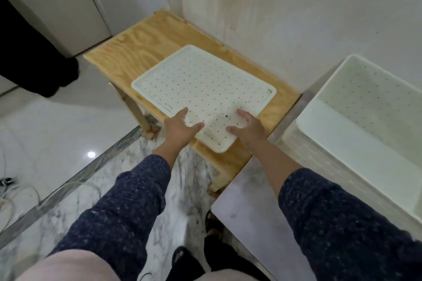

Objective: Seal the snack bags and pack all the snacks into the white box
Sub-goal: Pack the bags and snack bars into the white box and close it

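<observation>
Down on the wooden bench lies a white perforated lid, flat, one corner pointing near. Both hands reach over its near end: the left hand lies on the near-left edge, fingers straight and spread; the right hand lies on the near-right part, fingers likewise loose and spread, grasping nothing. To the right, on a grey table, stands the white box, open-topped, its floor dotted with holes. Dark speckled sleeves cover both forearms.
</observation>
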A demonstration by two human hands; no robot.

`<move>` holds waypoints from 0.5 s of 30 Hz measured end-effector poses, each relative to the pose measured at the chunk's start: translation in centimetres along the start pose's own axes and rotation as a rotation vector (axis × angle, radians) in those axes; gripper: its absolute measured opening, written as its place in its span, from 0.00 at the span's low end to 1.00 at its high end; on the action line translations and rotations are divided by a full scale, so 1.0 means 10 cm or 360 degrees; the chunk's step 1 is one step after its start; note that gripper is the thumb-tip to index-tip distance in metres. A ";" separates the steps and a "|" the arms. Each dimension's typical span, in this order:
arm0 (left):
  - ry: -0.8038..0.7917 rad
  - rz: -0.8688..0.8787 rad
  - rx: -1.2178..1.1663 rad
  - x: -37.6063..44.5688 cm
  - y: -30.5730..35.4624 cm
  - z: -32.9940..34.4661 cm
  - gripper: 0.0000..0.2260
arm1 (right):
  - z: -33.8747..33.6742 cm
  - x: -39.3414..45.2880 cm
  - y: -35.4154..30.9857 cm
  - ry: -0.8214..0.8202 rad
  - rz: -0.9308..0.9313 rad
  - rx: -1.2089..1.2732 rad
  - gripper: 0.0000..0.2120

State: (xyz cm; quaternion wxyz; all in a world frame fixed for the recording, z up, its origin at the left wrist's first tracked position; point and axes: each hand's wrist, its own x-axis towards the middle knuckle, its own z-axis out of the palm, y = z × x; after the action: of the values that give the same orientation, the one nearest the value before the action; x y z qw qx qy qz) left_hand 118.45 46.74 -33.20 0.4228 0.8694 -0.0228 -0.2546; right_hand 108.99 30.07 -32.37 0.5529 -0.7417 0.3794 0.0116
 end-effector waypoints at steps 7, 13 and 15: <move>-0.0204 0.0033 0.0480 0.12 -0.07 0.00 0.31 | 0.06 0.08 0.11 -0.0081 0.0152 -0.0193 0.32; -0.0393 -0.0066 0.0823 0.07 0.07 -0.24 0.31 | 0.00 -0.06 -0.02 -0.0193 0.0214 -0.0957 0.31; -0.0422 0.0100 0.1100 0.03 0.12 -0.36 0.26 | 0.01 -0.18 -0.13 -0.0204 0.0194 -0.1192 0.28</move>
State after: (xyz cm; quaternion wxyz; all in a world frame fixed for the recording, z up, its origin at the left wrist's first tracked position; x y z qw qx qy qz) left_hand 120.65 48.51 -30.58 0.1053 0.9192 -0.1885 -0.3293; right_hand 108.52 31.30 -30.55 0.2646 -0.8661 0.3571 0.2286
